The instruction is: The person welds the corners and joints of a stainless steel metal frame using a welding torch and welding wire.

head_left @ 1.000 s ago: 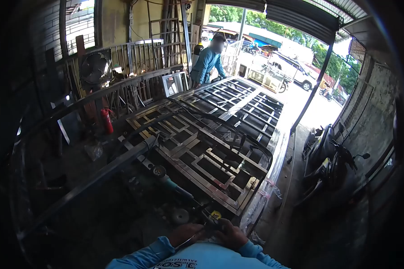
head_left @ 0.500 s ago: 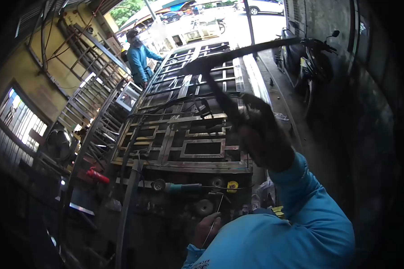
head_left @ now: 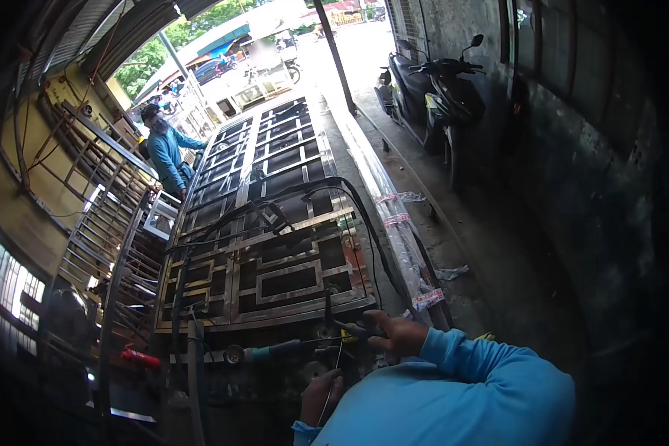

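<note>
My right hand (head_left: pixel 403 334) is closed around the handle of a dark TIG torch (head_left: pixel 329 308), low over the near edge of a metal gate frame (head_left: pixel 275 321). In my left hand (head_left: pixel 322 395), fingers closed, is a thin metal rod (head_left: pixel 340 357) pointing upward towards the torch. Just beyond the left hand lies a grinding disc (head_left: pixel 314 370), partly in shadow. A teal angle grinder (head_left: pixel 271 351) rests along the near side of the frame. Part of a yellow tape measure (head_left: pixel 347 337) shows behind the torch.
A person in a blue shirt (head_left: pixel 169 152) stands at the frame's far left side. Black cables (head_left: pixel 360 197) run across the frame. Plastic-wrapped metal lengths (head_left: pixel 383 204) lie along its right. A motorcycle (head_left: pixel 442 97) is parked by the right wall. Metal racks (head_left: pixel 104 245) stand left.
My right hand has come down with the torch from high above the frame to its near edge. My view has shifted; the left hand still holds the rod.
</note>
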The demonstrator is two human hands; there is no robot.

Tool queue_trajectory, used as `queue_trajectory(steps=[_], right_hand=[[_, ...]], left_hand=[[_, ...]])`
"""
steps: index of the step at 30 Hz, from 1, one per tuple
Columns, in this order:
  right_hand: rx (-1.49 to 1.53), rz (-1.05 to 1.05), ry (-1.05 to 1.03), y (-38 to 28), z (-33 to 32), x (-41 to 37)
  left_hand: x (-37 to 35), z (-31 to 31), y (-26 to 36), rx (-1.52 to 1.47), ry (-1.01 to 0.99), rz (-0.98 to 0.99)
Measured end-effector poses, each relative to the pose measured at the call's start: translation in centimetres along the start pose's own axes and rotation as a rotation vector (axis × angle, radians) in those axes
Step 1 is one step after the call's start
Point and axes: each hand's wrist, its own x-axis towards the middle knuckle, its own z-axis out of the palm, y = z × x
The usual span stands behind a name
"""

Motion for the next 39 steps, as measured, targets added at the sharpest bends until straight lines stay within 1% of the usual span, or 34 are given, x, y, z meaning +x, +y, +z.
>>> queue_trajectory(steps=[2, 5, 7, 8, 11, 12, 15, 17, 18, 19, 20, 22, 25, 27, 30, 33, 35, 37, 39], right_hand=[[0.020, 0.003, -0.005, -0.9, 0.1, -0.2], [0.083, -0.089, 0.036, -1.4, 0.9, -0.6], [0.085, -0.004, 0.004, -3.4, 0.1, -1.8], [0.082, 0.032, -0.021, -4.0, 0.3, -2.5], [0.038, -0.042, 0.101, -2.7, 2.5, -4.6], [0.048, 0.014, 0.050, -2.4, 2.8, -5.1], [-0.070, 0.073, 0.060, -2.0, 3.3, -7.6], [0.061, 0.074, 0.031, -0.5, 3.5, -8.2], [0.115, -0.001, 0.046, -0.6, 3.5, -8.0], [0.149, -0.029, 0.092, -0.8, 3.1, -8.0], [0.088, -0.045, 0.081, -0.9, 3.3, -7.2], [-0.111, -0.017, 0.115, -1.6, 1.1, -7.3], [-0.037, -0.071, 0.160, -2.6, -1.5, -6.1], [-0.004, -0.061, 0.189, -2.6, -3.9, -5.7], [-0.002, -0.049, 0.243, -1.8, -8.1, -4.5], [0.098, -0.051, 0.303, 0.5, -12.6, -3.1], [0.219, -0.015, 0.310, 1.1, -15.8, -2.1], [0.289, 0.024, 0.296, 3.1, -19.7, -1.0], [0.254, -0.040, 0.285, 6.6, -23.9, 0.0]], left_hand=[[0.2, 0.2, 0.1, 0.036, -0.025, 0.065], [0.0, 0.8, 0.3, 0.055, -0.066, 0.115], [-1.0, 1.2, -0.2, 0.038, -0.113, 0.111], [-1.5, 1.9, -1.2, 0.028, -0.119, 0.164], [-3.6, 2.9, -3.0, 0.003, -0.156, 0.283], [-4.2, 3.0, -3.1, 0.029, -0.196, 0.295], [-6.4, 4.2, -2.9, -0.098, -0.218, 0.141], [-7.1, 5.1, -3.1, -0.213, -0.106, 0.265], [-7.1, 5.0, -3.4, -0.142, -0.135, 0.201], [-7.5, 5.1, -3.6, -0.114, -0.197, 0.159], [-8.3, 4.5, -4.1, -0.093, -0.146, 0.123], [-7.8, 5.2, -3.9, -0.126, -0.085, 0.121], [-7.7, 4.7, -2.2, -0.222, 0.084, -0.019], [-7.9, 4.4, -1.7, -0.246, 0.168, -0.120], [-7.6, 4.9, -1.1, -0.245, 0.299, -0.096], [-6.7, 5.8, -0.7, -0.276, 0.385, -0.150], [-5.3, 6.6, 0.3, -0.231, 0.487, -0.169], [-3.4, 8.1, 1.8, -0.225, 0.593, -0.221], [-0.4, 10.0, 3.4, -0.125, 0.669, -0.191]])
